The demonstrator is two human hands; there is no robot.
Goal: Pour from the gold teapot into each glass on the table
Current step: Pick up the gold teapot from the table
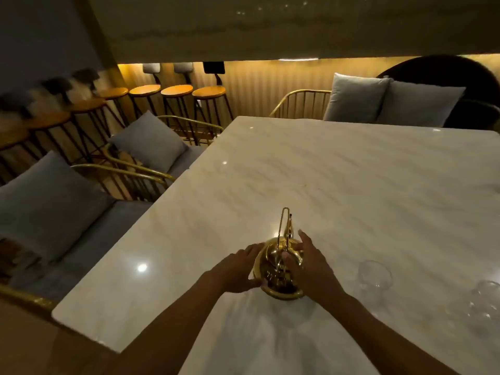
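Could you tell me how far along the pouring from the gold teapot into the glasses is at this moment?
Done: nothing that shows; whether the near glass or the glass at the right edge holds any liquid cannot be told.
In hand: the gold teapot stands upright on the marble table, with the left hand and right hand cupping its sides.
Left: lifting it and pouring into each glass.

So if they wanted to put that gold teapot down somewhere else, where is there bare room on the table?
Most of the marble table is bare: the whole stretch beyond the gold teapot toward the cushioned chairs, and the near-left corner beside the left hand. It is crowded only at the near right, where clear glasses stand just past the right hand.
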